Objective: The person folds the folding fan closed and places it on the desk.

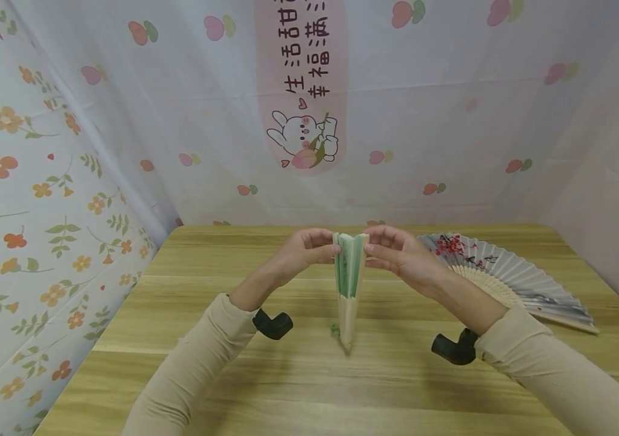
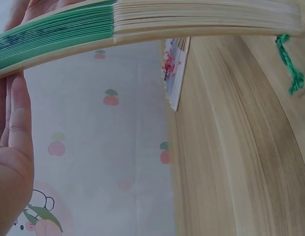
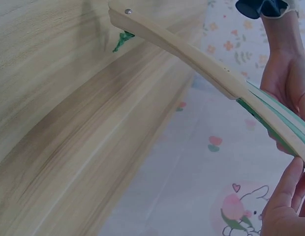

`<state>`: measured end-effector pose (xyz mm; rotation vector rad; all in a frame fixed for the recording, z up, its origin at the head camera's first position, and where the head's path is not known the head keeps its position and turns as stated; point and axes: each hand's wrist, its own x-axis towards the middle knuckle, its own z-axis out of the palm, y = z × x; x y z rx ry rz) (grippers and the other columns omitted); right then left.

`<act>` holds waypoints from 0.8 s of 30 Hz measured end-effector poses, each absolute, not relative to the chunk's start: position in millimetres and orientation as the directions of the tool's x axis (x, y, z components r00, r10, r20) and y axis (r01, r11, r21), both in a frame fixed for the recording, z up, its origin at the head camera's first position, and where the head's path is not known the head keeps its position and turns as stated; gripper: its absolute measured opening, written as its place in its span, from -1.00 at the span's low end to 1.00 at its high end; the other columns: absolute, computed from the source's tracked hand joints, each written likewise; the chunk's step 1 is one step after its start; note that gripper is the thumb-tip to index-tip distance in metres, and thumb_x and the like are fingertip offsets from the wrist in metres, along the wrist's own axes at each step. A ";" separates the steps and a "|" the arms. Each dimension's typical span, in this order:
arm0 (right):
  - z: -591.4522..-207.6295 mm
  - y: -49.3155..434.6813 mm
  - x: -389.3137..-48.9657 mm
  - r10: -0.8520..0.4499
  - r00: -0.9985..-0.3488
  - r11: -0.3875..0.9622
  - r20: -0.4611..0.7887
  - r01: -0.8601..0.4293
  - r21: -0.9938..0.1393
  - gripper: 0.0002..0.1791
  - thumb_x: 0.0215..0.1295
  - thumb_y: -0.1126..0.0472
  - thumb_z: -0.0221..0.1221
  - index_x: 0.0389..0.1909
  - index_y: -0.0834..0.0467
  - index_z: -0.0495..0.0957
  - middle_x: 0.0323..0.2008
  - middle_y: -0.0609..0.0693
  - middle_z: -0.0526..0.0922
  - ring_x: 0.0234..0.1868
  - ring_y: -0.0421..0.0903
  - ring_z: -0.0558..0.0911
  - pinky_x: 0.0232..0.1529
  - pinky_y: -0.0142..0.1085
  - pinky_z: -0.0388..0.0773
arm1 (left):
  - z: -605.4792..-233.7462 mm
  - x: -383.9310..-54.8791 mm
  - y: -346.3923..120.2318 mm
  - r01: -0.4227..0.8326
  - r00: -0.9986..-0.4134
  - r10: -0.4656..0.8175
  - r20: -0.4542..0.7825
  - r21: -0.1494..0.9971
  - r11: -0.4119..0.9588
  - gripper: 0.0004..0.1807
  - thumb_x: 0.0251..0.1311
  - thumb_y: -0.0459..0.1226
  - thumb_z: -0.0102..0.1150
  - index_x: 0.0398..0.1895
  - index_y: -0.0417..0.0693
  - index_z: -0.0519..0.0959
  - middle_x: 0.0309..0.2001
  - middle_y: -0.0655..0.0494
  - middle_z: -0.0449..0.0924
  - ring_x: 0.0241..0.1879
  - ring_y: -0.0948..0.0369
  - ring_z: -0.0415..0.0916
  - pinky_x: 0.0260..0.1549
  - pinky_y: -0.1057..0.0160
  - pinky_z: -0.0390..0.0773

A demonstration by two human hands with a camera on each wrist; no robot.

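Note:
A green folding fan [image 1: 349,266] with pale wooden ribs stands upright between the two hands, its pivot end pointing down and its top edge slightly spread. My left hand [image 1: 309,251] pinches one outer rib near the top, thumb on the near side. On the other side my right hand [image 1: 397,254] pinches the opposite outer rib. In the left wrist view the fan's [image 2: 59,37] pleats are packed close together. A green cord [image 2: 290,66] hangs from the pivot end. The metal pivot pin shows on the ribs [image 3: 167,39] in the right wrist view.
A second folding fan [image 1: 527,278], white-grey with red blossoms, lies spread on the wooden table [image 1: 233,375] at the right, partly behind my right forearm. A printed curtain [image 1: 206,121] hangs behind the table's far edge, and a floral one [image 1: 42,212] at the left.

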<state>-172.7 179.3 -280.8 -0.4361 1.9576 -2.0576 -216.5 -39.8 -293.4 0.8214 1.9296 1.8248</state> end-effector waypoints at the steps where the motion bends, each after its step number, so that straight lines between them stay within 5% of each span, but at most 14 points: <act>1: -280.8 179.3 -172.5 -0.396 -0.918 -0.058 0.034 -0.012 -0.998 -0.76 0.23 0.23 0.08 -0.08 0.12 0.37 -0.21 -0.05 0.46 -0.14 -0.15 0.49 -0.03 -0.22 0.46 | -293.6 -216.5 -39.7 0.165 -0.767 0.628 0.132 0.986 -0.005 -0.73 0.19 -0.40 0.00 -0.07 -0.39 0.43 -0.20 0.00 0.54 -0.19 0.18 0.50 -0.09 0.13 0.48; 24: -284.2 174.9 -172.0 -0.410 -0.911 -0.064 0.038 -0.013 -0.998 -0.76 0.16 0.29 0.15 -0.15 0.10 0.38 -0.28 -0.03 0.45 -0.22 -0.16 0.50 -0.13 -0.24 0.51 | -296.7 -216.5 -36.1 0.111 -0.780 0.619 0.092 0.994 -0.008 -0.72 0.18 -0.39 0.03 -0.07 -0.40 0.43 -0.18 -0.03 0.53 -0.16 0.14 0.50 -0.06 0.07 0.45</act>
